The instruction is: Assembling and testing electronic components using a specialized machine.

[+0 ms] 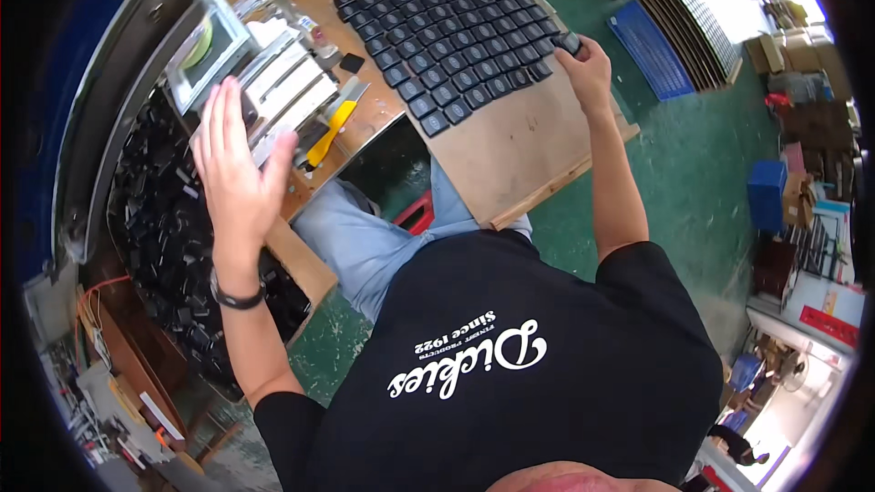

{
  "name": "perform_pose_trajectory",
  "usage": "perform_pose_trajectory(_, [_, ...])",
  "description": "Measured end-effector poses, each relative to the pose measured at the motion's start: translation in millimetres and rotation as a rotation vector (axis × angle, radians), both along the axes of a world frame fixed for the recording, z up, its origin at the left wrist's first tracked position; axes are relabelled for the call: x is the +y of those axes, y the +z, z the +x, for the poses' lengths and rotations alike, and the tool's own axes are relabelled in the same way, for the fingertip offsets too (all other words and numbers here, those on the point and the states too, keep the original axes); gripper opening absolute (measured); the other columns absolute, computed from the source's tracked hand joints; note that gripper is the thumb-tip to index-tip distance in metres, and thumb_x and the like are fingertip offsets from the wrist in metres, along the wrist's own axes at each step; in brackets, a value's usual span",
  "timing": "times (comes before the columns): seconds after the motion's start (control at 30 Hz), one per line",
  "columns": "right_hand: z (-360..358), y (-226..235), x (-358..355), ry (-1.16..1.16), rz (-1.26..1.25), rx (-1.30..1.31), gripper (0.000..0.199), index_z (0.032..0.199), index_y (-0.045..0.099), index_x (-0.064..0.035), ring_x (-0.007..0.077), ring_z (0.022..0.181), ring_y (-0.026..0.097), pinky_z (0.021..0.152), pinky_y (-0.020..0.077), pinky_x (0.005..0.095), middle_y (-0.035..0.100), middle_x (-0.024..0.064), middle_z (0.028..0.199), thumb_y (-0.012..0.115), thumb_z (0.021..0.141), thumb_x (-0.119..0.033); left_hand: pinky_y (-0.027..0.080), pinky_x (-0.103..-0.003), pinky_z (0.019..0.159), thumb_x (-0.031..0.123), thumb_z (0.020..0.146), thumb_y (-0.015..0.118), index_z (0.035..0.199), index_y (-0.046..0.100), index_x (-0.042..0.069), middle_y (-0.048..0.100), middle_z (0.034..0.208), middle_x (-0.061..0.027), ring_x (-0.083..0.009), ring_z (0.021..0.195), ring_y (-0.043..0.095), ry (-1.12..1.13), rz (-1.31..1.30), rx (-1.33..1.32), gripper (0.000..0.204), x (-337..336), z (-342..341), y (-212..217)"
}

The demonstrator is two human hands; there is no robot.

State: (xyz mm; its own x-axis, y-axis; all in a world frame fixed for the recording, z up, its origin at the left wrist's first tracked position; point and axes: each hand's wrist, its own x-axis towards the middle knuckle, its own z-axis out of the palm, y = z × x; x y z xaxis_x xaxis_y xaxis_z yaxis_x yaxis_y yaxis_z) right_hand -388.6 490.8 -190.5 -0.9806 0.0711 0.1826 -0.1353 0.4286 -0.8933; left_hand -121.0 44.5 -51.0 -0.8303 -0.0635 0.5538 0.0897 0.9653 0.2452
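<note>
My right hand (588, 71) pinches a small black square piece (570, 40) at the right edge of a brown board (524, 150). Rows of similar black pieces (447, 32), many with a pale oval mark, cover the far part of that board. My left hand (235, 164) is raised with its fingers stretched out, beside a pale metal fixture (290, 82) on the wooden table. Something dark shows just past its fingers; whether they touch it I cannot tell. A yellow-handled tool (334, 132) lies right of this hand, and a single black square (352, 63) lies beyond it.
At my left, a large carton (301, 264) holds a heap of loose black pieces (169, 246). A curved metal machine part (100, 118) rises beside it. Stacked blue-edged panels (652, 50) stand on the green floor at far right. Shelves and boxes line the right side.
</note>
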Motion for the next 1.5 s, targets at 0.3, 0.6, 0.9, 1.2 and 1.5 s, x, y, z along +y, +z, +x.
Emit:
perform_pose_trajectory(0.3, [-13.4,-56.6,41.8,0.113,0.399,-0.136,0.048,0.131,0.076,-0.0041,0.0372,0.106,0.074,0.09,0.0586,0.0423,0.081,0.0166,0.118,0.068,0.088,-0.024,0.034,-0.052,0.125,0.044,0.103,0.071,0.151,0.061,0.003,0.057,0.161,-0.0174,-0.0377,0.153,0.049,-0.093,0.066,-0.054,0.064,18.3,63.5,-4.5])
perform_pose_trajectory(0.6, [-33.8,-68.7,61.0,0.099,0.626,-0.061,0.046,0.135,0.075,-0.0004,0.0232,0.088,0.069,0.085,0.0559,0.0337,0.077,0.0092,0.099,0.069,0.095,-0.021,0.057,-0.039,0.096,0.01,0.093,0.078,0.115,0.081,0.002,0.079,0.126,-0.0106,-0.0283,0.105,0.071,0.58,0.399,0.038,0.023,-25.4,207.4,-25.3])
perform_pose_trajectory(0.9, [-34.2,-44.2,48.7,0.084,0.369,-0.121,0.043,0.135,0.075,0.0001,0.0189,0.089,0.067,0.086,0.0549,0.0288,0.076,0.0086,0.102,0.069,0.096,-0.017,0.058,-0.041,0.082,0.012,0.09,0.076,0.105,0.082,0.006,0.082,0.1,-0.0078,-0.0337,0.085,0.069,0.861,0.086,-0.135,0.017,-88.2,220.3,-38.9])
perform_pose_trajectory(1.2, [52.1,80.9,-152.5,0.637,0.003,0.07,0.033,0.133,0.074,-0.0014,0.0126,0.092,0.066,0.086,0.0552,0.0246,0.073,0.0066,0.109,0.069,0.101,0.0,0.056,-0.031,0.08,0.008,0.093,0.075,0.119,0.078,0.005,0.076,0.087,-0.0054,-0.0219,0.082,0.067,0.853,0.499,-0.107,0.027,-73.4,188.7,-20.8])
perform_pose_trajectory(1.5, [103.5,171.5,-306.3,1.188,0.164,0.123,0.041,0.132,0.074,-0.0005,0.0132,0.088,0.066,0.08,0.0559,0.0246,0.07,0.0058,0.103,0.082,0.092,-0.006,0.052,-0.026,0.081,-0.003,0.094,0.073,0.125,0.077,0.001,0.076,0.101,-0.0035,-0.0125,0.087,0.063,0.383,1.03,0.217,0.032,-26.4,142.6,10.8])
